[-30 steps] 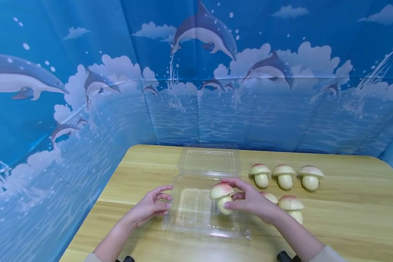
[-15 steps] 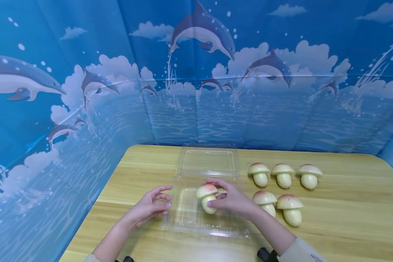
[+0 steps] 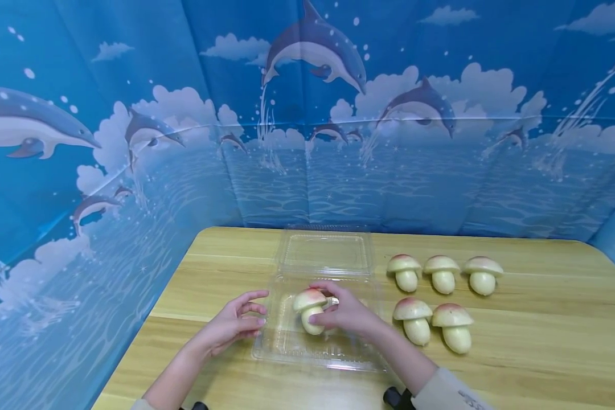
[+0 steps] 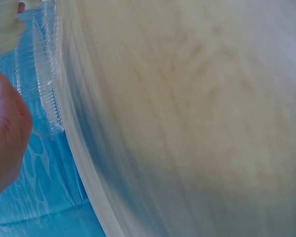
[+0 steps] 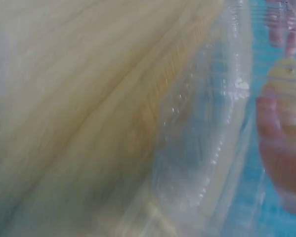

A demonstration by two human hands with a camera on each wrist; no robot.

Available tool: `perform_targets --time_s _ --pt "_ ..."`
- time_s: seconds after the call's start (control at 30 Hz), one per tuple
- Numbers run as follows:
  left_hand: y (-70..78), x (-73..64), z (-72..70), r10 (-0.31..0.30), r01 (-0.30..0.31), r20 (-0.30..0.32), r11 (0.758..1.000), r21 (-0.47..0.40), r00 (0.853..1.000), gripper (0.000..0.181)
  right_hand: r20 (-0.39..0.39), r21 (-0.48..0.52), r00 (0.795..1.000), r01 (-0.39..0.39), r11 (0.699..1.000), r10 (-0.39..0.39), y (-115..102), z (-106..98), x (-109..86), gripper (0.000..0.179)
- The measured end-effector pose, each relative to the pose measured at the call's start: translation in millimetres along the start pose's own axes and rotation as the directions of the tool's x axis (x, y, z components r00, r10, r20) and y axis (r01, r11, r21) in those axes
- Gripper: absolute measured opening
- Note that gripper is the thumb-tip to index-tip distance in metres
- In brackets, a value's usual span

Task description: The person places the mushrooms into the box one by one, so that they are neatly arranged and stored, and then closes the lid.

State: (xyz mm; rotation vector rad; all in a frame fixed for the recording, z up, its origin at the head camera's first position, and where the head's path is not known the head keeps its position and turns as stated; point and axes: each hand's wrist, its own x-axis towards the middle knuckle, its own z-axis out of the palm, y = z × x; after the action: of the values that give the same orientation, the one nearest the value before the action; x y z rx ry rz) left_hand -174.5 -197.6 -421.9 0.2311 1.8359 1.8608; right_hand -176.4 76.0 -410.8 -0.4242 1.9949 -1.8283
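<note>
In the head view my right hand (image 3: 345, 312) pinches a toy mushroom (image 3: 310, 302) with a pale stem and a pink-tinged cap. It holds the mushroom over the base of a clear plastic clamshell box (image 3: 287, 348), whose lid (image 3: 325, 250) lies folded back. Whether the mushroom touches the base I cannot tell. Beside the box's left edge, my left hand (image 3: 230, 324) stays with loosely bent fingers and nothing in them. The left wrist view catches part of that hand (image 4: 7, 133) near the box wall (image 4: 46, 74). Blurred, the right wrist view shows fingers at the mushroom (image 5: 288, 81).
Right of the box, several similar mushrooms lie in two rows on the wooden table (image 3: 543, 319), such as one in the back row (image 3: 483, 276) and one in front (image 3: 452, 327). A blue dolphin-print curtain (image 3: 410, 176) hangs behind the table.
My right hand has carried the mushroom leftward across the box base, uncovering the front-row mushrooms on the right. The left hand has stayed almost still.
</note>
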Motion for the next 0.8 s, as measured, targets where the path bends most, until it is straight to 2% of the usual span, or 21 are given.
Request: perform_targets --time_s 0.43,0.63,0.8 --pt "-0.5 -0.5 0.2 0.003 -0.003 -0.003 1.000 0.005 1.000 0.068 -0.102 0.030 0.994 -0.041 0.999 0.044 10 18 12.5 0.072" --pt "0.3 -1.0 0.4 0.004 -0.004 0.002 1.000 0.007 1.000 0.068 -0.111 0.064 0.992 -0.049 0.997 0.056 14 23 16.1 0.072" --pt "1.2 -1.6 0.6 0.004 -0.004 0.007 1.000 0.009 1.000 0.067 -0.114 0.050 0.992 -0.055 0.997 0.061 15 25 18.9 0.071"
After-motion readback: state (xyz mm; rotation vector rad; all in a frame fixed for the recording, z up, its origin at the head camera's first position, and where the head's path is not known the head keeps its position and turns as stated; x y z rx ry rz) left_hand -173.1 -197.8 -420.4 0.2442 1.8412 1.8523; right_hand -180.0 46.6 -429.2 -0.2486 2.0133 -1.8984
